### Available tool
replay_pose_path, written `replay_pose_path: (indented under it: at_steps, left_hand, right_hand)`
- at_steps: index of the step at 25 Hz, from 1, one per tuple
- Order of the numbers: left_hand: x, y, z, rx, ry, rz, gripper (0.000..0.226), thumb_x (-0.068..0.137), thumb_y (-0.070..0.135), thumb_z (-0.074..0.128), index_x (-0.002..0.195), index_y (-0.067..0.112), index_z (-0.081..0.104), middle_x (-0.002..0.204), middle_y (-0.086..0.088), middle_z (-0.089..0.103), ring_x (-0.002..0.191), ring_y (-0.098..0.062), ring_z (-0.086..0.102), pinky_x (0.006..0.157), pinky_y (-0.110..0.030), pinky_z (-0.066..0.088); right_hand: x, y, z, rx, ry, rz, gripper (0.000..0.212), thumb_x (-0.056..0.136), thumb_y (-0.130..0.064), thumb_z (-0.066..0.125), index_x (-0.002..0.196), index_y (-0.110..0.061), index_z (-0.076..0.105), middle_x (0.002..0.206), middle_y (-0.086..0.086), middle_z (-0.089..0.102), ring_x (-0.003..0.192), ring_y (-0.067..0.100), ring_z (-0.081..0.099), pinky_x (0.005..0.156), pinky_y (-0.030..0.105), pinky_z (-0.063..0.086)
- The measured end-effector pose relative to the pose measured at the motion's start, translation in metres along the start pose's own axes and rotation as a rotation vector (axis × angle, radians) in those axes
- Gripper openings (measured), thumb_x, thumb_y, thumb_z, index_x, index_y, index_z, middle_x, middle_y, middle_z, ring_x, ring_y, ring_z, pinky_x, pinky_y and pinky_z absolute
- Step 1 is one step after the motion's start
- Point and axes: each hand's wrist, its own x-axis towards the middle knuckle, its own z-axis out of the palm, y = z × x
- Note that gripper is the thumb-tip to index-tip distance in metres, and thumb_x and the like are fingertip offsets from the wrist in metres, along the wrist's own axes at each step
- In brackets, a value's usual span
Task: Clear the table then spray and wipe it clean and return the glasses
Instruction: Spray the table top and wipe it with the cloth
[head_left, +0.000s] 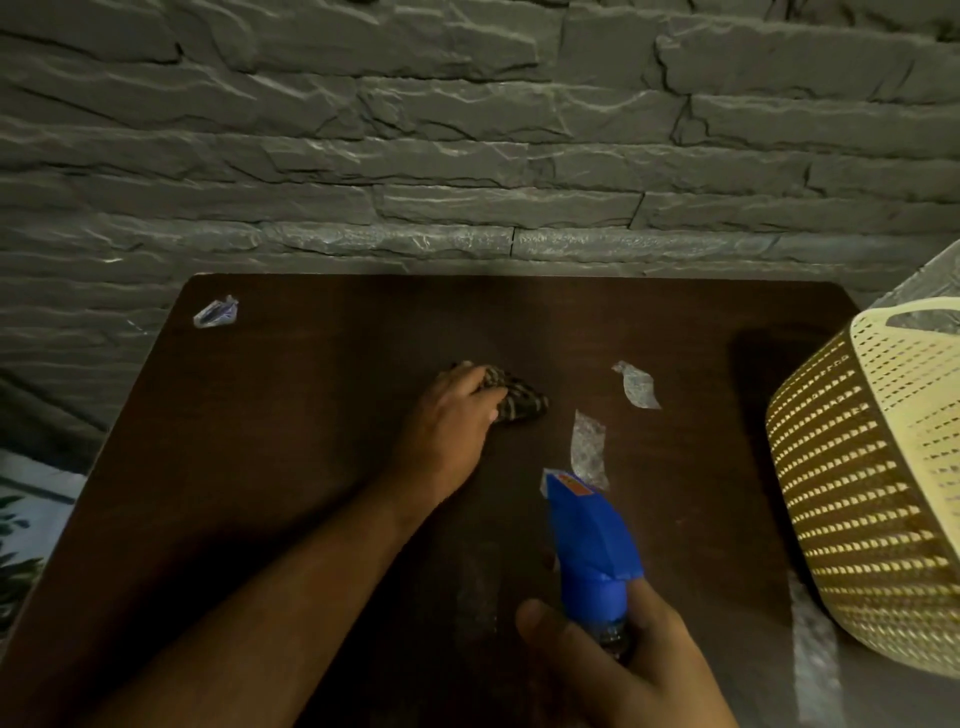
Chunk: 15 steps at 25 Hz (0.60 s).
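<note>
My left hand (451, 415) reaches across the dark brown table (291, 415) and grips a bunched checked cloth (519, 402) near the table's middle. My right hand (618, 670) holds the neck of a spray bottle with a blue trigger head (589, 535), its nozzle pointing away from me over the table. Three crumpled clear plastic wrappers lie on the table: one at the far left corner (217, 312), one right of the cloth (638, 385), one just beyond the nozzle (588, 447). No glasses are in view.
A cream perforated plastic basket (872, 467) lined with clear plastic stands at the table's right edge. A clear plastic strip (813, 654) lies near the front right. A grey stone wall (467, 130) runs behind the table. Patterned floor (26, 519) shows at the left.
</note>
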Motion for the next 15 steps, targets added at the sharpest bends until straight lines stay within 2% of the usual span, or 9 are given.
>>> replay_pose_path:
  at_steps: [2, 3, 4, 7, 9, 10, 12, 15]
  left_hand:
    - [-0.038, -0.016, -0.008, -0.029, -0.062, 0.190, 0.040, 0.097, 0.019, 0.045, 0.137, 0.025, 0.047, 0.153, 0.000, 0.029, 0.143, -0.015, 0.019, 0.117, -0.034, 0.014]
    - [-0.057, -0.030, -0.011, -0.038, -0.066, 0.217, 0.040, 0.097, 0.018, 0.046, 0.136, 0.025, 0.048, 0.153, -0.001, 0.030, 0.142, -0.015, 0.020, 0.116, -0.031, 0.012]
    - [-0.075, -0.047, -0.014, -0.034, -0.042, 0.167, 0.039, 0.097, 0.019, 0.047, 0.135, 0.025, 0.049, 0.152, -0.001, 0.031, 0.142, -0.017, 0.024, 0.113, -0.029, 0.013]
    - [-0.088, -0.093, -0.022, -0.028, 0.105, -0.286, 0.037, 0.097, 0.023, 0.047, 0.134, 0.023, 0.052, 0.149, -0.007, 0.038, 0.136, -0.024, 0.036, 0.112, -0.038, 0.029]
    - [-0.057, -0.104, -0.024, -0.006, 0.176, -0.472, 0.038, 0.099, 0.025, 0.041, 0.135, 0.020, 0.049, 0.148, -0.008, 0.038, 0.136, -0.025, 0.035, 0.111, -0.042, 0.032]
    - [-0.040, -0.101, -0.024, -0.013, 0.202, -0.497, 0.038, 0.099, 0.024, 0.039, 0.135, 0.018, 0.048, 0.147, -0.008, 0.038, 0.135, -0.026, 0.034, 0.110, -0.043, 0.032]
    - [-0.018, -0.085, -0.015, -0.025, 0.211, -0.473, 0.037, 0.099, 0.023, 0.040, 0.135, 0.019, 0.049, 0.147, -0.008, 0.038, 0.134, -0.027, 0.034, 0.110, -0.043, 0.031]
    - [-0.040, -0.042, 0.002, -0.029, 0.105, -0.187, 0.038, 0.098, 0.023, 0.043, 0.135, 0.023, 0.049, 0.151, -0.002, 0.034, 0.140, -0.021, 0.026, 0.115, -0.036, 0.020]
  right_hand:
    - [-0.004, -0.003, 0.004, -0.011, 0.009, -0.016, 0.039, 0.065, -0.023, 0.081, 0.067, -0.058, 0.062, 0.073, -0.018, 0.071, 0.064, 0.005, 0.069, 0.065, 0.024, 0.050]
    - [-0.006, -0.003, 0.006, -0.022, 0.025, -0.030, 0.045, 0.065, -0.024, 0.081, 0.065, -0.063, 0.059, 0.074, -0.023, 0.070, 0.065, 0.000, 0.068, 0.066, 0.021, 0.048]
    - [-0.007, -0.003, 0.008, -0.038, 0.037, -0.040, 0.049, 0.064, -0.025, 0.082, 0.064, -0.067, 0.056, 0.074, -0.028, 0.068, 0.066, -0.003, 0.067, 0.066, 0.019, 0.047]
    - [-0.012, -0.003, 0.011, -0.067, 0.053, -0.040, 0.053, 0.064, -0.027, 0.082, 0.065, -0.071, 0.052, 0.074, -0.032, 0.066, 0.068, -0.006, 0.066, 0.065, 0.016, 0.046]
    - [-0.015, 0.000, 0.012, -0.073, 0.019, -0.028, 0.048, 0.064, -0.027, 0.081, 0.067, -0.067, 0.055, 0.074, -0.020, 0.070, 0.064, 0.003, 0.069, 0.065, 0.021, 0.050]
    - [-0.017, -0.001, 0.013, -0.070, 0.008, -0.017, 0.044, 0.065, -0.026, 0.080, 0.068, -0.064, 0.058, 0.073, -0.012, 0.071, 0.062, 0.009, 0.069, 0.065, 0.025, 0.053]
    - [-0.019, -0.002, 0.016, -0.060, 0.016, -0.006, 0.043, 0.065, -0.022, 0.079, 0.069, -0.060, 0.061, 0.069, -0.002, 0.071, 0.060, 0.017, 0.070, 0.062, 0.029, 0.055]
    - [-0.027, 0.000, 0.022, -0.013, 0.001, 0.007, 0.041, 0.066, -0.015, 0.080, 0.074, -0.052, 0.066, 0.066, 0.002, 0.072, 0.057, 0.019, 0.070, 0.057, 0.030, 0.052]
